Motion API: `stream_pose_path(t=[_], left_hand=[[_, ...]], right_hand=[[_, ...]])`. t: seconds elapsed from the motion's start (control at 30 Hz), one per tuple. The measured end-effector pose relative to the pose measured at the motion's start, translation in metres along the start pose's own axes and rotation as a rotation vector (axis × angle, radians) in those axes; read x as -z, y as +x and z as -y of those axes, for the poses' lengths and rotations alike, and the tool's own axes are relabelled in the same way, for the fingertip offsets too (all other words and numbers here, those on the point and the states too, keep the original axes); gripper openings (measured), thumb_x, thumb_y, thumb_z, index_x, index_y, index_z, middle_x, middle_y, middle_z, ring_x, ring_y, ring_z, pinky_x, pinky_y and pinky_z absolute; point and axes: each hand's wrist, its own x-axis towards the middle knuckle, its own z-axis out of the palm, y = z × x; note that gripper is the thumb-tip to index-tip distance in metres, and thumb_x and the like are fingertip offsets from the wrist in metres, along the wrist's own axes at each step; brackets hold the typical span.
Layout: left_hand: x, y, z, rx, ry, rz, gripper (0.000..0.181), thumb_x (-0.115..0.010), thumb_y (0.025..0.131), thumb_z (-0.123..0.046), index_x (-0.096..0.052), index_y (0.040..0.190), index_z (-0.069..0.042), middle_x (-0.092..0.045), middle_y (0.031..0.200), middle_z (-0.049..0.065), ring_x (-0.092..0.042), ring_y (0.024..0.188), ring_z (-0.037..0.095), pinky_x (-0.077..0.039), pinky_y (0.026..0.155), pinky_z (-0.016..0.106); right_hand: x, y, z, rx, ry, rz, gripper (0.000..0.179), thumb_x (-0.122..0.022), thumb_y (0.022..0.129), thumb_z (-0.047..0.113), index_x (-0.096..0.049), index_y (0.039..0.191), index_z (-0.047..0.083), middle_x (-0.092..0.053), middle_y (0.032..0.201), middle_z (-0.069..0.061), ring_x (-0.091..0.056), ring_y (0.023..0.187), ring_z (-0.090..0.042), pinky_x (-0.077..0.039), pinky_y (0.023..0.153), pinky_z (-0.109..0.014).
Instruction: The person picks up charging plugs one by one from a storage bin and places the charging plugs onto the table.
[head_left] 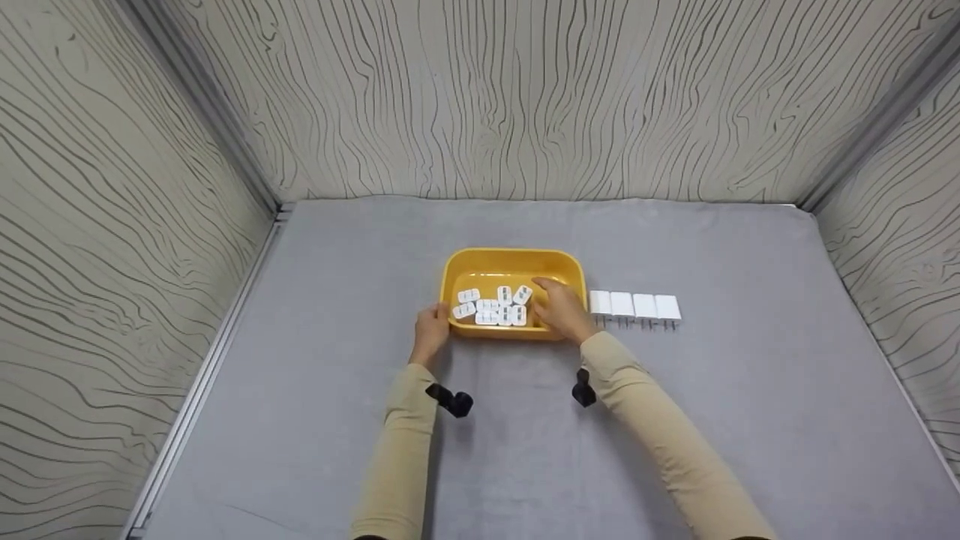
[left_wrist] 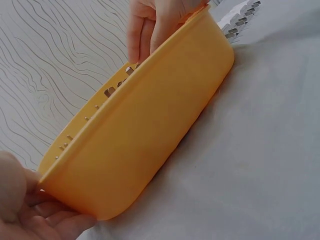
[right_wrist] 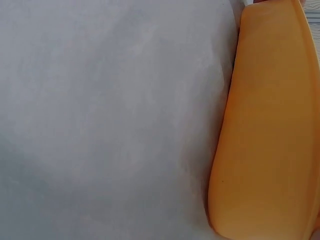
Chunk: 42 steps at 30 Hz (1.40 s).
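Yellow plastic tub mid-table, a pile of white plug adapters inside. Left hand grips its near-left corner; right hand reaches in, fingers curled over the pile, can't tell if holding one. Four adapters lined up just right. Grey table has open room all round.

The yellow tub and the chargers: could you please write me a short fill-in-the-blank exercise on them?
1. The left hand holds the tub at its near-left ____.
2. The right hand reaches ____ the tub.
3. ____ white chargers stand in a row right of the tub.
4. The tub's colour is ____.

Missing words: corner; into; Four; yellow
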Motion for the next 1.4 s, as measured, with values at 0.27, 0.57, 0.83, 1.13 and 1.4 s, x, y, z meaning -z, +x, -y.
stream_pose_path(t=[0.27, 0.57, 0.83, 1.13, 1.4], left_hand=[[0.025, -0.04, -0.087, 0.177, 0.042, 0.037, 0.036, -0.044, 0.102, -0.023, -0.064, 0.086, 0.002, -0.052, 0.076, 0.007, -0.045, 0.072, 0.017, -0.041, 0.067, 0.03], [0.015, -0.029, -0.059, 0.095, 0.0, 0.006, 0.044, -0.044, 0.101, -0.039, -0.056, 0.068, -0.012, -0.049, 0.069, 0.002, -0.045, 0.067, 0.015, -0.04, 0.064, 0.03], [-0.008, 0.011, 0.012, 0.105, 0.061, -0.002, 0.041, -0.041, 0.102, -0.036, -0.061, 0.075, -0.012, -0.052, 0.071, 0.001, -0.046, 0.068, 0.015, -0.039, 0.061, 0.028], [-0.039, 0.066, 0.108, 0.119, 0.083, -0.006, 0.042, -0.044, 0.099, -0.046, -0.066, 0.079, -0.016, -0.058, 0.078, 0.003, -0.05, 0.071, 0.017, -0.042, 0.063, 0.03], [-0.012, 0.016, 0.027, -0.009, 0.073, -0.031, 0.049, -0.04, 0.1, -0.047, -0.06, 0.07, -0.015, -0.054, 0.069, 0.002, -0.045, 0.064, 0.016, -0.039, 0.059, 0.03]], right_hand=[[-0.002, 0.007, 0.003, 0.068, 0.007, 0.08, 0.047, -0.059, 0.088, -0.002, -0.049, 0.133, -0.006, -0.054, 0.135, -0.026, -0.05, 0.129, -0.041, -0.038, 0.111, -0.048], [-0.007, 0.01, -0.001, 0.248, -0.018, 0.065, 0.039, -0.052, 0.083, -0.011, -0.058, 0.121, -0.011, -0.061, 0.125, -0.027, -0.059, 0.119, -0.038, -0.045, 0.103, -0.045], [-0.004, 0.009, 0.001, 0.176, -0.036, 0.057, 0.033, -0.058, 0.086, -0.004, -0.06, 0.119, -0.009, -0.066, 0.115, -0.025, -0.064, 0.105, -0.034, -0.05, 0.095, -0.045], [0.001, 0.006, 0.001, 0.046, -0.035, 0.08, 0.036, -0.062, 0.088, 0.003, -0.059, 0.122, -0.006, -0.064, 0.121, -0.023, -0.062, 0.111, -0.034, -0.048, 0.099, -0.046], [-0.001, 0.006, -0.001, 0.076, -0.033, 0.115, 0.036, -0.058, 0.09, 0.003, -0.056, 0.124, -0.008, -0.064, 0.119, -0.024, -0.063, 0.094, -0.031, -0.051, 0.088, -0.045]])
